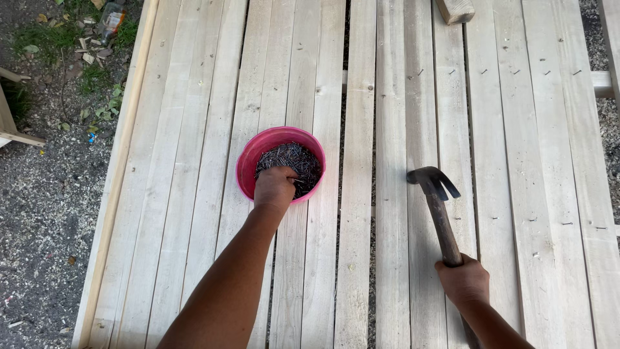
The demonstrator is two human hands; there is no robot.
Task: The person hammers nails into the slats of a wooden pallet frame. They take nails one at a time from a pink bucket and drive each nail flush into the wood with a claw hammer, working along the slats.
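Note:
A pink bowl [248, 161] full of dark nails [298, 161] rests on pale wooden planks [181, 194]. My left hand [275, 187] is down inside the bowl, fingers curled into the nails. My right hand [464, 281] grips the wooden handle of a claw hammer [434, 187], whose dark metal head points away from me and lies close to the planks to the right of the bowl.
The planks run away from me with narrow gaps; several nails are driven in at the right. A wood block [455, 9] lies at the far edge. Gravel ground [45, 213] with grass and litter borders the left side.

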